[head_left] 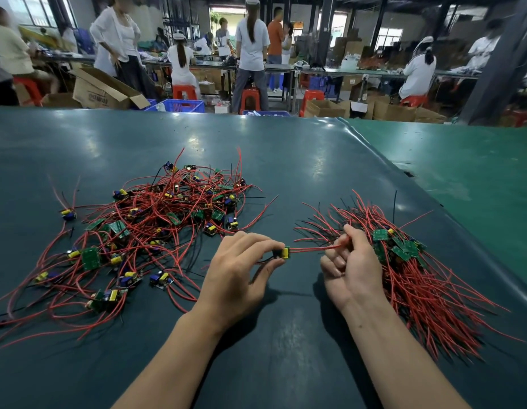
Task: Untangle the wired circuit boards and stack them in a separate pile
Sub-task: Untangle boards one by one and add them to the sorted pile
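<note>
We pinch one board (281, 252) in our left hand (241, 270), between tangle (167, 214) and stack (403, 261), while our right hand (349, 261) fingers clamp its red wire (315, 248). It looks light and small, its leads limp, so we judge the board edges the safest hold. Its underside is hidden by our fingers, and its black wire is hard to trace.

Tangled heap (167, 219) of small green circuit boards with yellow and blue parts, red and black wires looping, spread on left. Separate pile (403, 261) on right: boards bunched together, wires fanned near and far. One board (281, 252) held between piles, red wire (315, 248) stretched rightward.
</note>
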A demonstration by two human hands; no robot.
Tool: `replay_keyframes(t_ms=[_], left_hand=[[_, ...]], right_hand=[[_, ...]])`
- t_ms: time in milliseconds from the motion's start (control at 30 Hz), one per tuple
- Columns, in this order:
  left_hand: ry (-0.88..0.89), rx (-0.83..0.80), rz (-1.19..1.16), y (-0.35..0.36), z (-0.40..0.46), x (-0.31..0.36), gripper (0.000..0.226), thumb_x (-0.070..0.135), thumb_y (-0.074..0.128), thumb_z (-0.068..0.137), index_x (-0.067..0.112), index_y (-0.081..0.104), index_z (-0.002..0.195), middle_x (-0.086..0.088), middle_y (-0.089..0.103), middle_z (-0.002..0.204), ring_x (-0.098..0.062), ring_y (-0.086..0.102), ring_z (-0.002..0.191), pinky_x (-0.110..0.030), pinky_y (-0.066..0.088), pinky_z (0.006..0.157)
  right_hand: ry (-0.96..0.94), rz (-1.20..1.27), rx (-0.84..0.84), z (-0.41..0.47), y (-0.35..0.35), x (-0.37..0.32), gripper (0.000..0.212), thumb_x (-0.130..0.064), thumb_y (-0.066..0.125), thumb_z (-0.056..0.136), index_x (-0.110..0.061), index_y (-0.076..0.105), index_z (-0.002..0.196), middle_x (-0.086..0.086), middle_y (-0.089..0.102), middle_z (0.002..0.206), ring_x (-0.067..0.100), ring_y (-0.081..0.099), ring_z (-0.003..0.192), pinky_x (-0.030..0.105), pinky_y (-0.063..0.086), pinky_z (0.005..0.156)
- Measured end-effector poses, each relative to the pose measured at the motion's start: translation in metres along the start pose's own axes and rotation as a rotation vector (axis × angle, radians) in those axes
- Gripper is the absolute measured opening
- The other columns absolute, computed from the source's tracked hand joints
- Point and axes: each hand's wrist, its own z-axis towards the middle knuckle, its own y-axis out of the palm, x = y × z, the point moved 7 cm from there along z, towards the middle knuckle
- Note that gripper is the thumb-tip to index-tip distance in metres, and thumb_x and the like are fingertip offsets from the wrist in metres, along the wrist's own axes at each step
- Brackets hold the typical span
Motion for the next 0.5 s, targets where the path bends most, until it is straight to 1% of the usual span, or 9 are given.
replay_keyframes(t_ms=[133,200,233,300,400,500], left_hand=[[-0.044,0.035,-0.002,-0.006,-0.003,-0.009,0.016,0.016,0.072,0.084,0.007,0.073,0.098,0.001,0.068,0.096,-0.018,0.06,0.08,-0.045,0.049,0.076],[-0.054,0.049,0.02,-0.009,-0.003,-0.011,0.017,0.017,0.072,0.084,0.008,0.073,0.098,0.002,0.068,0.096,-0.017,0.059,0.078,-0.045,0.049,0.076],[-0.052,0.049,0.032,-0.01,-0.002,-0.011,0.017,0.018,0.072,0.084,0.009,0.073,0.098,0.002,0.068,0.096,-0.017,0.059,0.077,-0.045,0.048,0.075],[-0.042,0.045,0.05,-0.009,-0.001,-0.008,0.017,0.018,0.073,0.084,0.009,0.074,0.098,0.002,0.069,0.097,-0.018,0.06,0.078,-0.045,0.048,0.074],[-0.032,0.03,0.063,-0.005,-0.001,-0.005,0.017,0.018,0.072,0.084,0.01,0.074,0.099,0.002,0.069,0.097,-0.02,0.061,0.08,-0.045,0.047,0.073],[-0.054,0.043,0.086,-0.006,-0.001,-0.008,0.016,0.018,0.072,0.084,0.011,0.074,0.099,0.003,0.07,0.098,-0.021,0.062,0.081,-0.044,0.046,0.075]], right_hand=[[-0.259,-0.17,-0.031,-0.003,0.002,-0.017,0.026,-0.02,0.062,0.096,-0.008,0.064,0.073,-0.004,0.048,0.053,0.004,0.031,0.034,0.014,0.02,0.034],[-0.337,-0.218,-0.004,-0.005,0.0,-0.022,0.024,-0.018,0.067,0.092,-0.01,0.067,0.069,-0.005,0.049,0.05,0.005,0.032,0.035,0.015,0.021,0.035],[-0.366,-0.235,0.02,-0.005,-0.001,-0.023,0.027,-0.018,0.067,0.092,-0.012,0.066,0.066,-0.006,0.047,0.047,0.005,0.031,0.035,0.015,0.021,0.036],[-0.424,-0.259,0.052,-0.006,-0.002,-0.026,0.034,-0.019,0.064,0.094,-0.015,0.06,0.061,-0.008,0.039,0.043,0.006,0.027,0.035,0.016,0.021,0.037],[-0.483,-0.252,0.046,-0.01,-0.001,-0.028,0.035,-0.022,0.056,0.099,-0.015,0.048,0.066,-0.011,0.032,0.042,0.007,0.025,0.035,0.016,0.021,0.039],[-0.5,-0.246,0.046,-0.012,0.0,-0.031,0.04,-0.032,0.054,0.1,-0.015,0.055,0.064,-0.008,0.037,0.046,0.008,0.028,0.036,0.016,0.023,0.038]])
